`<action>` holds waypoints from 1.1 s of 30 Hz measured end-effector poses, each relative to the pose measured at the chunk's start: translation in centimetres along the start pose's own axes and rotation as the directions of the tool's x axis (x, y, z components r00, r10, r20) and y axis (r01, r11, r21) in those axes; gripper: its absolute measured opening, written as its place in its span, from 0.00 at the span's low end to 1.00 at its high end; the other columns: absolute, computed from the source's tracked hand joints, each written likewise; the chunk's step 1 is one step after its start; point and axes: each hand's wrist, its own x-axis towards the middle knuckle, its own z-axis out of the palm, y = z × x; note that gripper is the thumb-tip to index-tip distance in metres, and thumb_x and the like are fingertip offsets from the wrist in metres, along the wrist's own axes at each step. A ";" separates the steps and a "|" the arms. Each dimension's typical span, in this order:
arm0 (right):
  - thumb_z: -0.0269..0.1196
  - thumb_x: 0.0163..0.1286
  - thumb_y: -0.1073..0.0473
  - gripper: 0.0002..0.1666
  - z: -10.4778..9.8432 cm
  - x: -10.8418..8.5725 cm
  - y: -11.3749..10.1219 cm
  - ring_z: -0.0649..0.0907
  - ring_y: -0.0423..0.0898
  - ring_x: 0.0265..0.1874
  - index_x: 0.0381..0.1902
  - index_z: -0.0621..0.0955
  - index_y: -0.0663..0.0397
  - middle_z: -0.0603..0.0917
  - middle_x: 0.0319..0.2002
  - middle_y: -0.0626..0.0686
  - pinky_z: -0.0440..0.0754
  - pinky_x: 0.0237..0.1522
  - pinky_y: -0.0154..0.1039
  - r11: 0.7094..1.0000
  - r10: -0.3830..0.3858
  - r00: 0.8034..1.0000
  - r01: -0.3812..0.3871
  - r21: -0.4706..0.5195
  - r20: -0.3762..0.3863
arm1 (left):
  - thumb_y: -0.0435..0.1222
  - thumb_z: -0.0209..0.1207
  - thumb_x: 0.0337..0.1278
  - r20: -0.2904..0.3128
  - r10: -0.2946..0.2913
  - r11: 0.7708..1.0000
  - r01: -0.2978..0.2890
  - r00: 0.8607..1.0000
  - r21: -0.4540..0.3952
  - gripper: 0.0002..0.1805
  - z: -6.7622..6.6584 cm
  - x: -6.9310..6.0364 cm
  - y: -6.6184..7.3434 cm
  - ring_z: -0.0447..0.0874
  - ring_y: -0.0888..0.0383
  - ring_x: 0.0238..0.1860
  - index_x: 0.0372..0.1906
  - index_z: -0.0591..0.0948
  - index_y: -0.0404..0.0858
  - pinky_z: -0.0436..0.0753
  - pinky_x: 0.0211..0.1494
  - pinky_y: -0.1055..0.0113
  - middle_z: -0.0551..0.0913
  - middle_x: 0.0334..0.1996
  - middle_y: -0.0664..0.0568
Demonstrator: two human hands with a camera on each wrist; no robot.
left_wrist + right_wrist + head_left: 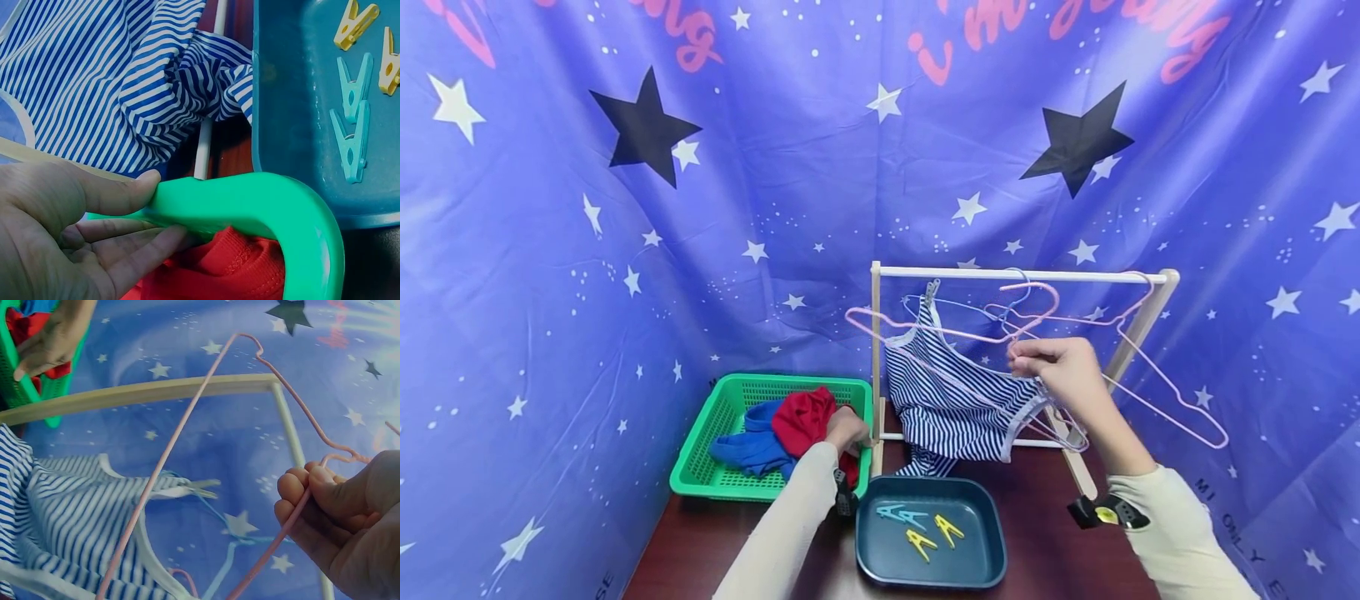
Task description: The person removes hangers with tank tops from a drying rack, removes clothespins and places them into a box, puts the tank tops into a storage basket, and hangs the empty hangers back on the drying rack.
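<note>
My right hand [1060, 371] pinches a pink hanger [239, 335] near the base of its hook, holding it up before the drying rack. At the green basket [692, 479], my left hand [62, 219] grips the near-right rim, thumb on top and fingers on the inner side. Red cloth [219, 265] and blue cloth [748, 450] lie bunched in that basket. Behind the held hanger, a striped sleeveless top [955, 408] hangs askew on a blue hanger [219, 572], a grey clip [203, 489] at one strap.
The white-barred wooden rack [1090, 276] stands on the dark red table [1045, 550]. Another pink hanger [1172, 387] hangs at its right end. A dark blue tray [868, 554] in front holds yellow clothespins [920, 543] and light blue clothespins [351, 147]. A starry purple curtain [805, 208] surrounds everything.
</note>
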 end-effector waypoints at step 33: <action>0.61 0.66 0.80 0.24 -14.4 -4.7 6.3 0.89 0.35 0.21 0.29 0.91 0.45 0.90 0.22 0.42 0.84 0.27 0.24 0.912 0.216 0.907 -0.055 0.407 -0.361 | 0.27 0.77 0.43 -0.003 -0.004 0.999 0.004 1.000 -0.039 0.15 0.0 -0.2 -0.1 0.90 0.49 0.24 0.27 0.79 0.33 0.88 0.29 0.63 0.84 0.29 0.42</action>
